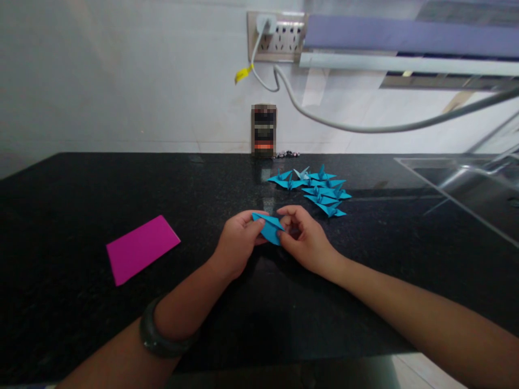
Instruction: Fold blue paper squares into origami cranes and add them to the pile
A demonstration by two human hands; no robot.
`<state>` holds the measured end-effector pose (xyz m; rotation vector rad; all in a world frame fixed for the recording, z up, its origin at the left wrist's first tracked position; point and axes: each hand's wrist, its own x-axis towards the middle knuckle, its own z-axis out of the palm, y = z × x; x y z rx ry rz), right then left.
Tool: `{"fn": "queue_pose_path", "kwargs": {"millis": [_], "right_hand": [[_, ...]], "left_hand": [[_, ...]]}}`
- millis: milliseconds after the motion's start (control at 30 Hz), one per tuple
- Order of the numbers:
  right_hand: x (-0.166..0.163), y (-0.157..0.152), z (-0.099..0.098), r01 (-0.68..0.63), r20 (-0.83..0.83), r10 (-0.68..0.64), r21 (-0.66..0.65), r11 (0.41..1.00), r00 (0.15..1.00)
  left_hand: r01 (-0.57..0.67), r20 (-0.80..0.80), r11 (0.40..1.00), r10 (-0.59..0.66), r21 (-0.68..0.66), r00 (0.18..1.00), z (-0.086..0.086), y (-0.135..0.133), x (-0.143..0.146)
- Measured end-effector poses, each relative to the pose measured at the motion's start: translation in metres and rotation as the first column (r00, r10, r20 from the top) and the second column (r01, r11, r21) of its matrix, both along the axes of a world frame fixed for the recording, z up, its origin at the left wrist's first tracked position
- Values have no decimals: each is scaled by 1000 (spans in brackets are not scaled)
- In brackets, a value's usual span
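A partly folded piece of blue origami paper [271,229] is held up between my two hands over the dark countertop. My left hand [242,237] grips its left end, thumb on top and fingers underneath. At the paper's right edge, my right hand [305,237] pinches it with the thumb, the other fingers curled. Just beyond my right hand lies a group of several folded blue paper cranes [320,192], with one paler crane [302,173] at the back. Part of the paper is covered by my thumbs.
A magenta rectangle of paper [142,249] lies on the black countertop [73,216] to the left. A phone-like object [264,131], blurred out, leans on the wall beside a beaded string [287,154]. The sink [466,183] is at right. A grey cable [365,129] hangs below the socket panel [284,38].
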<state>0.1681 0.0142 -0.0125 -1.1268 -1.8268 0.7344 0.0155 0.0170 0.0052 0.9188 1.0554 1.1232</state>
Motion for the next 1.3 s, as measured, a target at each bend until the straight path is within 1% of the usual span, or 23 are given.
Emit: {"fn": "queue_pose_path", "kwargs": {"millis": [67, 100, 167, 200, 267, 333, 400, 467, 633, 800, 833, 900, 933, 967, 1000, 1067, 1100, 1200, 1300], "right_hand": [[4, 1, 2, -39, 86, 27, 144, 989, 996], [6, 2, 2, -80, 143, 47, 236, 968, 989], [11, 4, 4, -168, 240, 75, 398, 902, 968], [13, 5, 4, -198, 284, 71, 448, 872, 956], [17, 7, 5, -248, 368, 50, 514, 821, 928], [19, 8, 6, -290, 444, 20, 549, 784, 896], [20, 9, 6, -321, 491, 2, 567, 758, 871], [21, 9, 7, -338, 509, 1, 571, 748, 861], [20, 9, 8, -335, 497, 23, 550, 765, 868], [18, 7, 8, -341, 483, 68, 505, 793, 873], [17, 6, 9, -327, 459, 83, 483, 812, 884], [13, 2, 10, -237, 362, 88, 390, 890, 928], [11, 1, 11, -168, 306, 70, 307, 937, 949], [9, -1, 11, -104, 255, 49, 210, 972, 966], [7, -2, 11, -61, 227, 34, 112, 992, 973], [4, -4, 12, -32, 206, 35, -20, 999, 978], [3, -4, 11, -28, 201, 38, -50, 998, 979], [3, -1, 9, 24, 161, -15, -54, 998, 987], [6, 3, 7, 127, 136, -125, -8, 992, 983]], "left_hand": [[20, 71, 999, -18, -29, 997, 0, 1, -1], [33, 98, 999, -30, -33, 995, 0, 1, -2], [51, 145, 998, -46, -36, 988, 0, 1, -3], [54, 163, 998, -47, -38, 985, 0, 1, -3], [53, 188, 998, -45, -40, 981, 2, 1, -3], [51, 197, 998, -42, -41, 979, 4, 1, -3], [47, 195, 998, -37, -44, 980, 5, 1, -3], [44, 192, 998, -33, -51, 981, 4, 2, -3], [48, 200, 997, -36, -54, 979, 2, 2, -4], [78, 107, 997, -76, -9, 991, 0, 0, -4], [68, 90, 998, -67, -3, 994, -1, 0, -4], [32, 72, 999, -32, 6, 997, -2, 1, -4], [10, 69, 1000, -11, 13, 998, -2, 1, -3], [-13, 70, 1000, 12, 24, 998, -3, 1, -3], [-37, 73, 999, 34, 36, 997, -3, 1, -3], [-71, 78, 996, 67, 55, 995, -3, 2, -3], [-77, 79, 995, 73, 57, 994, -3, 2, -2], [-79, 46, 996, 77, 40, 996, -3, 1, -2], [-34, -30, 999, 34, 5, 999, -3, 1, -3]]}}
